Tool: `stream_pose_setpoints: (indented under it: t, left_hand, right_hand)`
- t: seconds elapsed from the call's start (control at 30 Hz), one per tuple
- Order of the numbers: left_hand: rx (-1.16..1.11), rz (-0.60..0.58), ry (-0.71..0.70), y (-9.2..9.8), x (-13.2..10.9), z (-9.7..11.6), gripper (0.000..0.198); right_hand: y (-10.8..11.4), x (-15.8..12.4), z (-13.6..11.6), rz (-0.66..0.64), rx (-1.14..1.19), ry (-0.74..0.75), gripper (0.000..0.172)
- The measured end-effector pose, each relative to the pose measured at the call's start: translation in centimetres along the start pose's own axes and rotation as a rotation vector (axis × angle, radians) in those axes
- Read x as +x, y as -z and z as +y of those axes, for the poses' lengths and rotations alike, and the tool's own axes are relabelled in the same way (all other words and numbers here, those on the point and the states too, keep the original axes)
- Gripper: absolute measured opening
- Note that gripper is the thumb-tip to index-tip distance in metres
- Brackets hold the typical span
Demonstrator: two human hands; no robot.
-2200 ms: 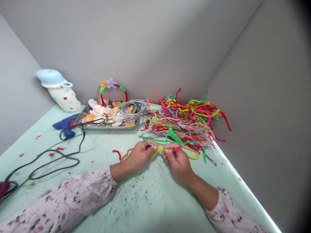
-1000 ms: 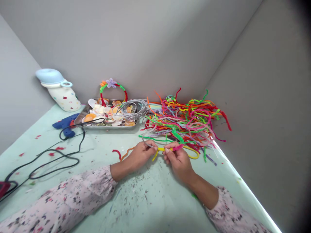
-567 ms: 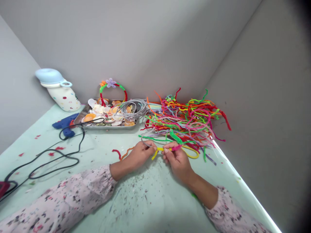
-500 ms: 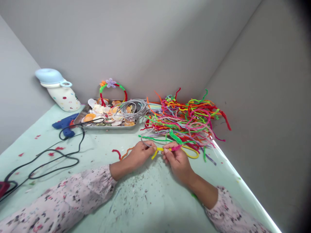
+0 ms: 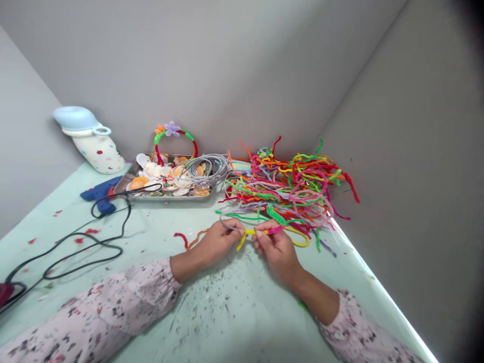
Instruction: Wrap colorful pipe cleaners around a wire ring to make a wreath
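Note:
My left hand (image 5: 224,237) is closed in a pinch on a grey wire (image 5: 227,224) where a yellow pipe cleaner (image 5: 250,232) is wound around it. The yellow one's short loose tail hangs below the fingertips. My right hand (image 5: 278,249) pinches the same wire just to the right of the yellow wrapping. Beyond those fingers show a pink wrapped stretch (image 5: 276,230) and a thick green fuzzy piece (image 5: 276,214). Past the right hand a yellow loop (image 5: 302,238) lies on the table; whether it joins the wire I cannot tell.
A metal tray (image 5: 170,198) holds seashells, a coil of grey wire (image 5: 212,169) and a finished-looking flowered hoop (image 5: 195,146). Many-coloured pipe cleaners (image 5: 287,186) are heaped at the back right. On the left stand a bottle (image 5: 96,148), a blue glue gun (image 5: 101,191) and its black cable (image 5: 91,242).
The green fuzzy piece and pink end have shifted slightly to the right. Both hands keep their pinch at nearly the same spot.

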State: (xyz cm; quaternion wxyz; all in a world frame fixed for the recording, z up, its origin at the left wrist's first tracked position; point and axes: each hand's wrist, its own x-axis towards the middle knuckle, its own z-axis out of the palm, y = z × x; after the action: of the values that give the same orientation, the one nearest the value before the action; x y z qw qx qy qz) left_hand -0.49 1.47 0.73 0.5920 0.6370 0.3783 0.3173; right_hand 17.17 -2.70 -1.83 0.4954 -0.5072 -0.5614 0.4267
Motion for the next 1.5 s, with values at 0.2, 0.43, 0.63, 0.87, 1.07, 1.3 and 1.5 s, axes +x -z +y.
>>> stream_pose_setpoints:
  t: [0.2, 0.43, 0.63, 0.87, 1.07, 1.3, 1.5]
  left_hand:
    - [0.011, 0.022, -0.003, -0.03, -0.04, -0.19, 0.018]
    - [-0.035, 0.014, 0.005, 0.11, 0.36, -0.72, 0.013]
    - [0.007, 0.014, 0.030, 0.17, 0.32, -0.29, 0.014]
    - [0.024, 0.004, 0.037, 0.26, 0.34, -0.24, 0.015]
    - [0.004, -0.030, 0.034, 0.34, 0.35, -0.44, 0.018]
    - [0.005, -0.035, 0.033, 0.34, 0.31, -0.57, 0.020]
    - [0.011, -0.032, 0.020, 0.34, 0.35, -0.62, 0.022]
  right_hand:
    - [-0.03, -0.06, -0.02, -0.010, 0.018, -0.008, 0.017]
    - [-0.07, -0.09, -0.09, -0.042, 0.005, -0.009, 0.016]
    - [-0.10, -0.05, 0.02, -0.062, 0.019, 0.003, 0.014]
    - [-0.08, 0.02, 0.20, -0.058, 0.009, 0.005, 0.014]
    - [0.02, 0.09, 0.25, -0.044, 0.025, -0.020, 0.015]
    - [-0.03, 0.02, 0.48, -0.055, 0.024, -0.013, 0.015]
    - [-0.07, 0.02, 0.43, -0.064, 0.025, -0.015, 0.015]
